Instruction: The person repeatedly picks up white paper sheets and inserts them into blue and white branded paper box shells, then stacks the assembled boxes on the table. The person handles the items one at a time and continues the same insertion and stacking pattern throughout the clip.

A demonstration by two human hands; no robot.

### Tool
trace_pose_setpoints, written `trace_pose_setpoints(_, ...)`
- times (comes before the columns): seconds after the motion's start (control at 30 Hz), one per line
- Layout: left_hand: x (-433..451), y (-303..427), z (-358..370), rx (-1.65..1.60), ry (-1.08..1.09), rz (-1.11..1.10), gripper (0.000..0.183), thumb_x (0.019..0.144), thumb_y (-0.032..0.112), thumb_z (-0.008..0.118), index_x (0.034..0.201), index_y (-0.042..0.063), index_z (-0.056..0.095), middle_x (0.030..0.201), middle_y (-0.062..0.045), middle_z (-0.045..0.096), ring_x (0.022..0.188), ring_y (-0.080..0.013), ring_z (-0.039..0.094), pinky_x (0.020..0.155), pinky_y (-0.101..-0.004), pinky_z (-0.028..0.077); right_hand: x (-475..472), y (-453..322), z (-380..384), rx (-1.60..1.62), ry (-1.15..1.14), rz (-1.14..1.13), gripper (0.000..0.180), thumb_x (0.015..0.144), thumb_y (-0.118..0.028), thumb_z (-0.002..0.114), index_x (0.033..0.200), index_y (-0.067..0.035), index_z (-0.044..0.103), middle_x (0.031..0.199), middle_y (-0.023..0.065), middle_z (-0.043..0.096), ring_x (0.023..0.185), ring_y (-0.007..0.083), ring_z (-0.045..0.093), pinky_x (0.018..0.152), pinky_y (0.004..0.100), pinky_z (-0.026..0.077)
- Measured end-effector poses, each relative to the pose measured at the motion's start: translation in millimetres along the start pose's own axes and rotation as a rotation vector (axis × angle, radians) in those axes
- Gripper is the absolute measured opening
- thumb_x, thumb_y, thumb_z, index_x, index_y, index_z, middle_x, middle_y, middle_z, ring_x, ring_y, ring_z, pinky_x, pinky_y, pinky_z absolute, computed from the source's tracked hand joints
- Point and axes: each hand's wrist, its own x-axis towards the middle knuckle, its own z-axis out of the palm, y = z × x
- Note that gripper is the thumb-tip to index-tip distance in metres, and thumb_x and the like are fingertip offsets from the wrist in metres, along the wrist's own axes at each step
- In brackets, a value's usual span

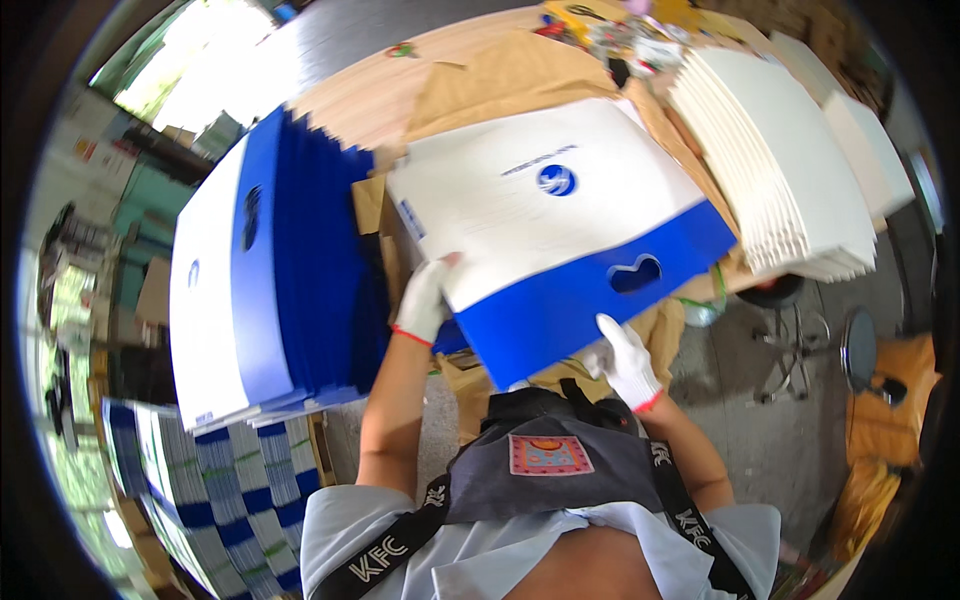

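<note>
In front of me lies a white-and-blue printed carton (pixel 570 217), apparently flat, with a round blue emblem and a handle hole cut in its blue band. My left hand (pixel 425 300), in a white glove with a red cuff, grips its left edge, thumb on top and the other fingers hidden. At the near blue edge is my right hand (pixel 626 364), gloved the same way. One fingertip meets that edge; whether the hand grips it is unclear. Brown wrapping paper (pixel 510 75) lies beneath and behind the carton. To the left stands a stack of similar blue-and-white cartons (pixel 225 277).
White folded board pieces (pixel 772 150) are stacked at the table's right side. Scissors (pixel 587 11) and small clutter occupy the far edge of the wooden table (pixel 352 90). Strapped carton bundles (pixel 225 480) stand low on the left. Stools (pixel 859 349) are on the floor to the right.
</note>
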Motion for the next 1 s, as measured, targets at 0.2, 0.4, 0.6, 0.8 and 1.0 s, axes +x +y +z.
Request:
trace_pose_setpoints(0.2, -116, 71, 13, 0.375, 0.004, 0.543, 0.033, 0.09, 0.015, 0.064, 0.115, -0.007, 0.059, 0.093, -0.009, 0.065, 0.082, -0.0144, 0.059, 0.071, -0.0246, 0.047, 8, 22, 27, -0.151, -0.193, 0.021, 0.033, 0.096, -0.034, 0.058, 0.096, -0.001, 0.057, 0.067, 0.0094, 0.062, 0.05, 0.0171, 0.057, 0.044, 0.0279, 0.043)
trace_pose_setpoints(0.4, -214, 95, -57, 0.29, 0.615, 1.115, 0.025, 0.092, 0.013, 0.062, 0.108, -0.006, 0.061, 0.091, -0.004, 0.063, 0.078, -0.0111, 0.058, 0.067, -0.0245, 0.045, 49, -6, 180, -0.376, -0.63, -0.057, 0.029, 0.097, -0.027, 0.055, 0.101, 0.001, 0.056, 0.07, 0.0098, 0.061, 0.044, 0.0181, 0.05, 0.041, 0.03, 0.039)
trace_pose_setpoints(0.6, -218, 147, -156, 0.115, 0.855, 1.219, 0.038, 0.091, 0.017, 0.059, 0.121, -0.006, 0.057, 0.097, -0.011, 0.065, 0.089, -0.0205, 0.063, 0.079, -0.0278, 0.05, 71, -32, 361, -0.368, -0.854, -0.203, 0.026, 0.091, -0.028, 0.064, 0.088, -0.004, 0.055, 0.057, 0.0086, 0.054, 0.043, 0.0154, 0.048, 0.042, 0.0297, 0.038)
trace_pose_setpoints(0.8, -165, 89, -323, 1.048, 1.82, 0.708, 0.077, 0.078, 0.03, 0.071, 0.139, -0.005, 0.04, 0.131, -0.024, 0.049, 0.134, -0.0332, 0.039, 0.107, -0.0409, 0.04, 95, 5, 423, -0.821, -0.717, -0.152, 0.039, 0.089, -0.034, 0.067, 0.086, 0.005, 0.062, 0.066, 0.0167, 0.064, 0.045, 0.0199, 0.054, 0.045, 0.0324, 0.044)
trace_pose_setpoints(1.0, -169, 73, -198, 1.198, 1.565, 1.395, 0.083, 0.093, 0.026, 0.062, 0.152, 0.006, 0.007, 0.152, -0.024, 0.021, 0.138, -0.0368, 0.031, 0.113, -0.0491, 0.033, 120, 14, 367, -0.186, -0.871, 0.059, 0.038, 0.091, -0.035, 0.066, 0.108, -0.002, 0.06, 0.091, 0.016, 0.069, 0.066, 0.0205, 0.064, 0.053, 0.0329, 0.052)
